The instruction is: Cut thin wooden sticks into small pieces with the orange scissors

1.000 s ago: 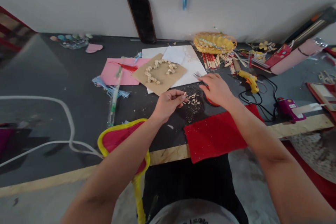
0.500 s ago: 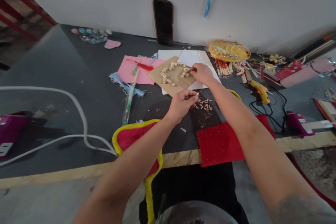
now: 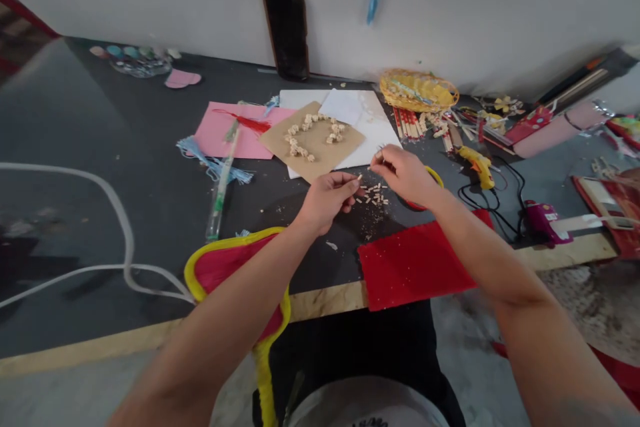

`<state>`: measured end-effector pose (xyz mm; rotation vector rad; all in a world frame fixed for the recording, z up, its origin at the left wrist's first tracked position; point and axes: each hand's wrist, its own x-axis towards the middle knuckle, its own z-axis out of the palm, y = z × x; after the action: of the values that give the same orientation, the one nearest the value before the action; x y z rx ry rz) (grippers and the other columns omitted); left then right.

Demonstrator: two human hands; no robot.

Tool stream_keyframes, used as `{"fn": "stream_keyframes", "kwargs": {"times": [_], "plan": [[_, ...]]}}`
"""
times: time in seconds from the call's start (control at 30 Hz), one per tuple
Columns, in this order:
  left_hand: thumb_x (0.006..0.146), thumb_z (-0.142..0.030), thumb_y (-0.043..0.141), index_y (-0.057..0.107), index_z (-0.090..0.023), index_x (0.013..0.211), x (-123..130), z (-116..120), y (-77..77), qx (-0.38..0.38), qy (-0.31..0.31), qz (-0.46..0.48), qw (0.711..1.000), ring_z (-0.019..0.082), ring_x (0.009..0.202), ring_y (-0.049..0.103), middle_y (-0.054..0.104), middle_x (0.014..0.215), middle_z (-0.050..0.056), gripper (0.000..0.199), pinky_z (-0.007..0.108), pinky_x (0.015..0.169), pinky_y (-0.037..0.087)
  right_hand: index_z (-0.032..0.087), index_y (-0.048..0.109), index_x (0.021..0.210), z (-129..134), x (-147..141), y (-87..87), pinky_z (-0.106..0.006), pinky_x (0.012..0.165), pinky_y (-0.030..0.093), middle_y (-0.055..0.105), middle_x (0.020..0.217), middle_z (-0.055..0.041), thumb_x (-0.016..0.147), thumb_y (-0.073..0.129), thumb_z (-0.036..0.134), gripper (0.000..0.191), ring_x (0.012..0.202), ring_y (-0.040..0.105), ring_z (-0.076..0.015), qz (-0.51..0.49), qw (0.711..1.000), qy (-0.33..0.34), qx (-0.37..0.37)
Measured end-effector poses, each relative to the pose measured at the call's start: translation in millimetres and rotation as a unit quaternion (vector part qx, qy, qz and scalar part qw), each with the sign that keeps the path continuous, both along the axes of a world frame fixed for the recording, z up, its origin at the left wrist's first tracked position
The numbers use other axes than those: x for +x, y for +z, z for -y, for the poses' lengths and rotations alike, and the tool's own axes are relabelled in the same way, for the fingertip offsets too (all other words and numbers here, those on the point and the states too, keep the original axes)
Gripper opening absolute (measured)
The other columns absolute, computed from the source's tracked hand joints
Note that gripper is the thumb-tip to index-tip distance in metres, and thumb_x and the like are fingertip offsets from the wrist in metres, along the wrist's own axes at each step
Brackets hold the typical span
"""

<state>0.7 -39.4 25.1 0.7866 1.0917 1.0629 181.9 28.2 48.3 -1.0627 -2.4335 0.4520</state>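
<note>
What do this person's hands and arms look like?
The left hand and right hand are ungloved, with no watch or bracelet visible. The forearms are bare, with no sleeves in view; a greyish patch high on the right arm is too blurred to identify.

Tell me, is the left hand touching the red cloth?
Apart. The head view shows it: a strip of bare dark tabletop lies between the left hand and the nearest edge of the red cloth.

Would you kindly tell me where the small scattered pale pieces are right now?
In the head view, the pale pieces lie just right of the left hand, on the dark tabletop beyond the red cloth.
</note>
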Motion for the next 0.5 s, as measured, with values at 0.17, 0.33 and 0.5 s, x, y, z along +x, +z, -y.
{"fn": "stream_keyframes", "kwargs": {"times": [0.17,0.33,0.5], "plan": [[0.068,-0.033,0.077,0.066,-0.013,0.077,5,7,3.8,-0.031,-0.051,0.016,0.998,0.004,0.048,0.044,0.067,0.068,0.004,0.025,0.016,0.041,0.033,0.022,0.054,0.087,43,10,-13.7,-0.033,0.082,0.048,0.061,0.095,-0.0069,0.095,0.045,0.024,0.011,0.091,0.059,-0.0186,-0.054,0.998,0.006,0.032],[0.068,-0.034,0.076,0.066,-0.012,0.077,7,9,2.2,-0.031,-0.081,-0.006,0.996,0.004,0.047,0.044,0.067,0.068,0.004,0.025,0.015,0.041,0.034,0.021,0.054,0.086,48,6,-21.8,-0.033,0.081,0.051,0.062,0.095,-0.0093,0.096,0.043,0.023,0.015,0.091,0.061,-0.0192,-0.042,0.998,0.015,0.054],[0.068,-0.037,0.077,0.066,-0.013,0.073,7,8,0.0,-0.027,-0.106,-0.027,0.994,0.004,0.047,0.046,0.066,0.066,0.003,0.027,0.016,0.042,0.036,0.021,0.055,0.088,49,7,-26.9,-0.036,0.082,0.052,0.062,0.097,-0.0102,0.097,0.041,0.025,0.017,0.094,0.061,-0.0204,-0.034,0.997,0.026,0.058]]}}
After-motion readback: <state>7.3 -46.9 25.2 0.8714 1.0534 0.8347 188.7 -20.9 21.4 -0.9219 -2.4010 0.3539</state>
